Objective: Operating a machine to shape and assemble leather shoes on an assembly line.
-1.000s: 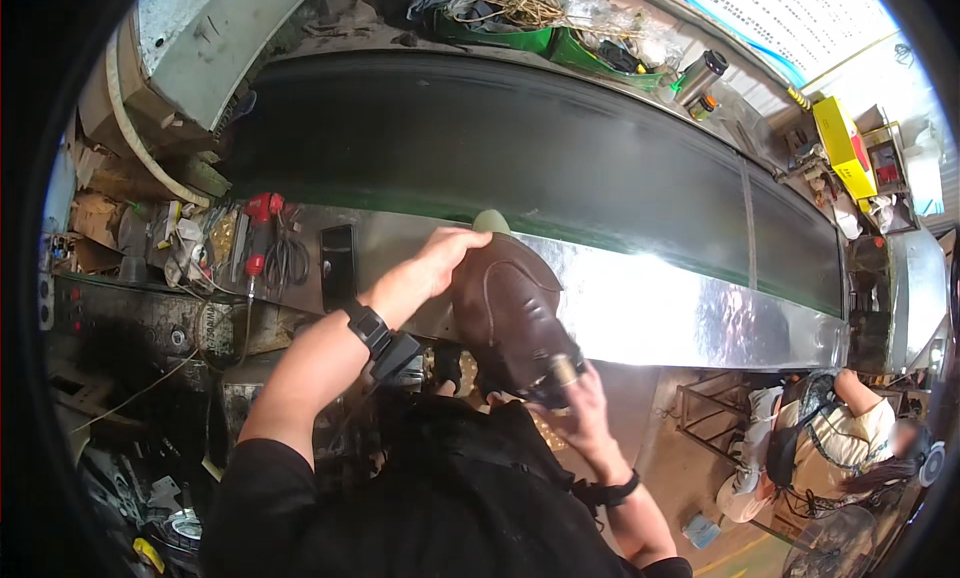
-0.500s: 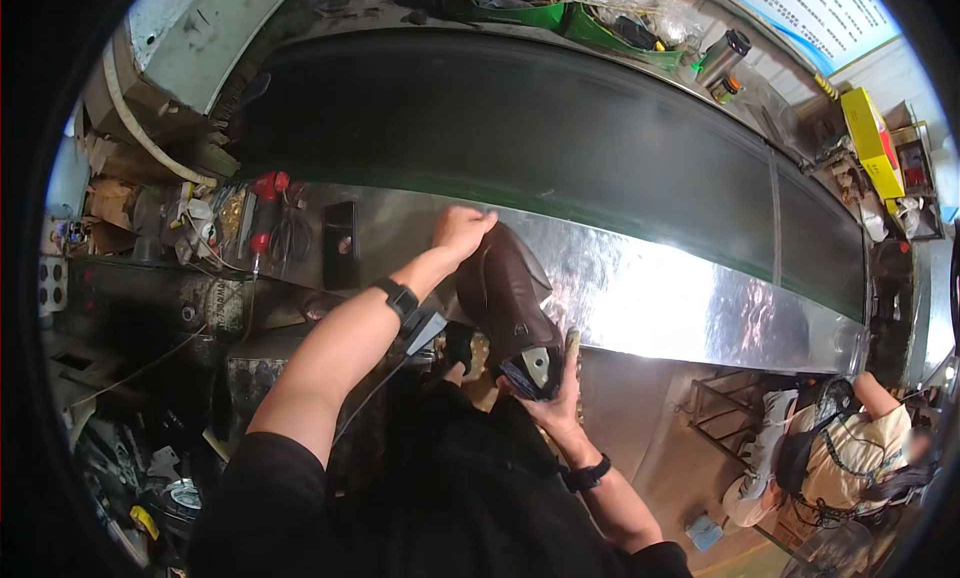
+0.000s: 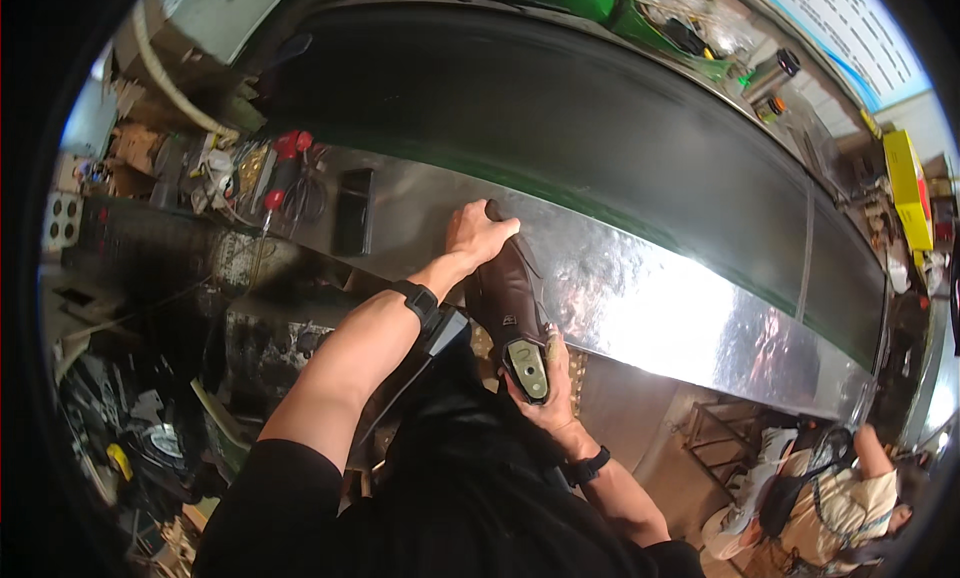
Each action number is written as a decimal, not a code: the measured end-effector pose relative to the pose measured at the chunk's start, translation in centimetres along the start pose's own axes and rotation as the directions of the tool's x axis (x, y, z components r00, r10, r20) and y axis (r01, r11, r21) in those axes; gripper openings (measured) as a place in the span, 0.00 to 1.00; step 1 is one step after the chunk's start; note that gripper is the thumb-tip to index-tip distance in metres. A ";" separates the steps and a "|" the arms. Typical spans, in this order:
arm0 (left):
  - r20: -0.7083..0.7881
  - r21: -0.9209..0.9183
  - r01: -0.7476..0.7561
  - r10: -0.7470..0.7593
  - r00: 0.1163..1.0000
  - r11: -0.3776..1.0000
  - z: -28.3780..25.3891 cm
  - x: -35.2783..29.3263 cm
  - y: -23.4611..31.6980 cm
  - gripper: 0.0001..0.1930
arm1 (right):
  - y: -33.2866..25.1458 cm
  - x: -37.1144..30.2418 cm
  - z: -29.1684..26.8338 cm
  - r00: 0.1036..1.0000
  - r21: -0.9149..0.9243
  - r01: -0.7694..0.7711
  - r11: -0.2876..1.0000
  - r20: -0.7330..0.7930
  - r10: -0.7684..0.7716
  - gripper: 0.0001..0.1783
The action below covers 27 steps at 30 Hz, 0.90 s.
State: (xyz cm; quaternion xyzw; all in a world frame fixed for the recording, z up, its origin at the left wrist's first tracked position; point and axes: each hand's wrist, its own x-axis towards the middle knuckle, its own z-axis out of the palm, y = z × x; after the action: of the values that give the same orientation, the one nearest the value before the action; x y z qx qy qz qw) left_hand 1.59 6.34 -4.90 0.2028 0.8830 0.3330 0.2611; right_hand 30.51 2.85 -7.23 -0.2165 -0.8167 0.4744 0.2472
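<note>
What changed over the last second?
The shoe turned: its green end by the right hand now shows full-on; the green tip by the left hand no longer shows. Both hands still hold it. Black slab and red tool unmoved.

We have the shoe (image 3: 504,290) between left hand (image 3: 480,234) and right hand (image 3: 556,403), over the near edge of the worktop (image 3: 600,300). Beyond lies a conveyor belt (image 3: 560,133). Left on the worktop sit a phone (image 3: 353,211), then a power tool (image 3: 290,144); right, a co-worker (image 3: 838,513).
</note>
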 end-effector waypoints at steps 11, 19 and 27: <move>-0.320 -0.406 -0.108 -0.031 0.947 0.908 -16.7 -10.0 -3.2 0.17 | -11.8 11.7 -1.4 0.662 0.422 -0.712 0.561 0.669 0.337 0.55; -0.690 -0.410 -0.102 -0.236 0.684 0.906 -31.3 -28.5 -12.4 0.19 | -24.9 8.4 12.2 0.645 0.439 -0.419 0.795 0.760 -0.080 0.31; -0.627 -0.763 -0.548 -0.601 0.496 0.344 -43.8 -47.3 -25.9 0.23 | -36.7 -2.5 29.3 0.524 0.489 -0.450 0.747 0.822 -0.222 0.18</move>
State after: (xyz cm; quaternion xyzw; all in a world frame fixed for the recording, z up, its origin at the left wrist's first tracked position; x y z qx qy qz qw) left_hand 7.66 -57.96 20.60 -0.2034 0.5169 0.8177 -0.1509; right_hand 10.22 -34.95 12.13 0.0837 -0.5923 0.7863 -0.1545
